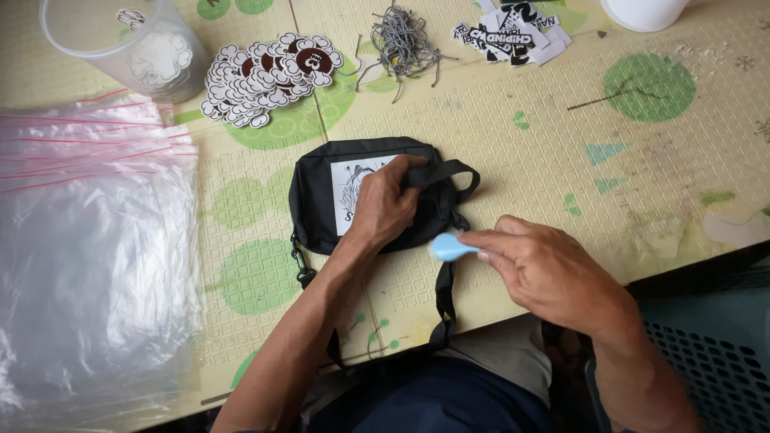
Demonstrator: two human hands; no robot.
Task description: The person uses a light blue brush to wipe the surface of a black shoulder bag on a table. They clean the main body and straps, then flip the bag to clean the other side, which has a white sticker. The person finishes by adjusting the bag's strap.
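Pinching a small light-blue tool point(449, 247), right hand point(545, 273) hovered at the pouch's edge. Left hand point(385, 204) lay fingers-together on the black pouch point(317, 196), mid-table. Soft, light fabric; I'd grip the strap point(443, 297). Beyond: sticker pile point(265, 76), cords point(401, 40).

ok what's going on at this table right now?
A person is working on a small black pouch lying flat on the patterned mat. The left hand presses on the pouch over its white printed patch, fingers at the strap loop. The right hand holds a small light-blue tool beside the pouch's edge. Around it lie a stack of clear bags, a pile of cut-out stickers, a bundle of cords and a clear plastic cup.
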